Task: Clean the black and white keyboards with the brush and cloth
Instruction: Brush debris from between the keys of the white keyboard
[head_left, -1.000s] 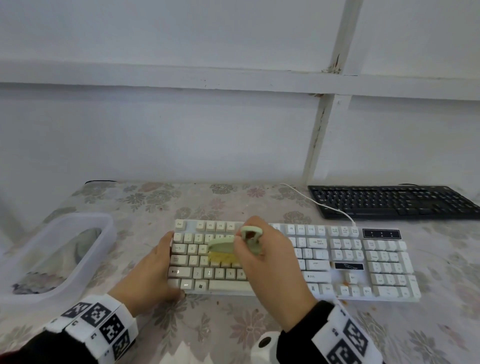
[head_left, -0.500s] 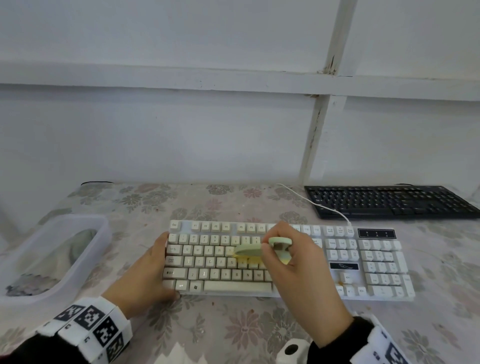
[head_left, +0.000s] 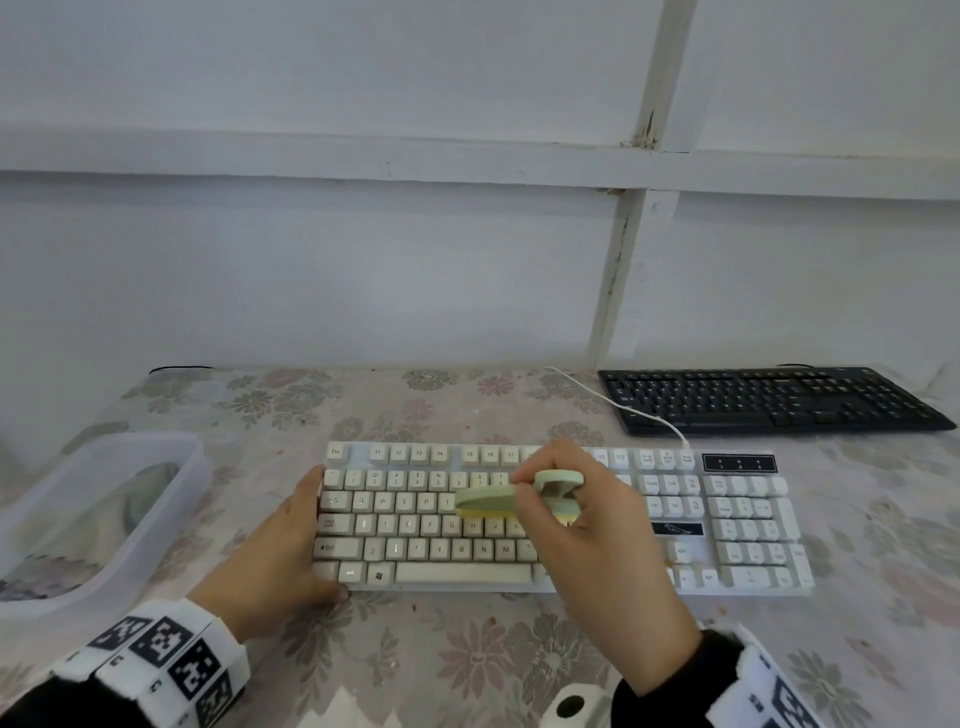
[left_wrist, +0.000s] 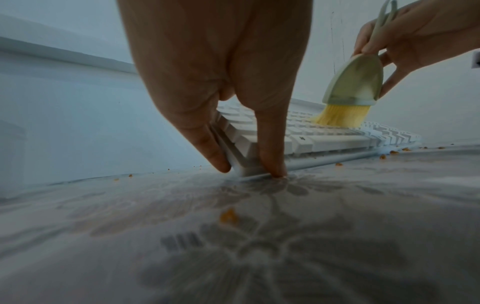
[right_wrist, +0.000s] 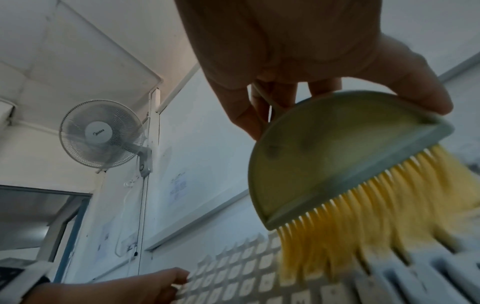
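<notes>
A: Where's the brush (head_left: 485, 502)?
B: In the right hand (head_left: 597, 525), over the middle of the white keyboard (head_left: 748, 525), approx. the Y/U/H keys. Pale green head, yellow bristles (left_wrist: 340, 116) pointing down and touching the keycaps.

A: Grip?
B: Fingers (right_wrist: 241, 111) curled round the green handle, thumb against the head's back edge. The handle's ring end sticks out above the knuckles in the head view. Bristles look blurred in the right wrist view.

A: Left hand (head_left: 270, 561)?
B: At the keyboard's left end, near its front corner. Two straight fingers (left_wrist: 270, 148) press the case where it meets the worktop (head_left: 467, 654), holding nothing.

A: And the keyboard itself?
B: Flat, centre of the worktop, parallel to the front edge. Its white cable (head_left: 613, 402) runs toward the back.

A: The black keyboard (head_left: 769, 402)?
B: Back right corner, just behind the white one's right half, untouched.

A: Cloth?
B: Can't say for sure. A clear plastic tub (head_left: 171, 499) sits at the left edge w/ sth greyish inside; can't tell what.

A: Anything else?
B: Orange crumbs (left_wrist: 228, 216) on the floral cover in front of the white keyboard. Wall fan (right_wrist: 102, 133) in the right wrist view.
</notes>
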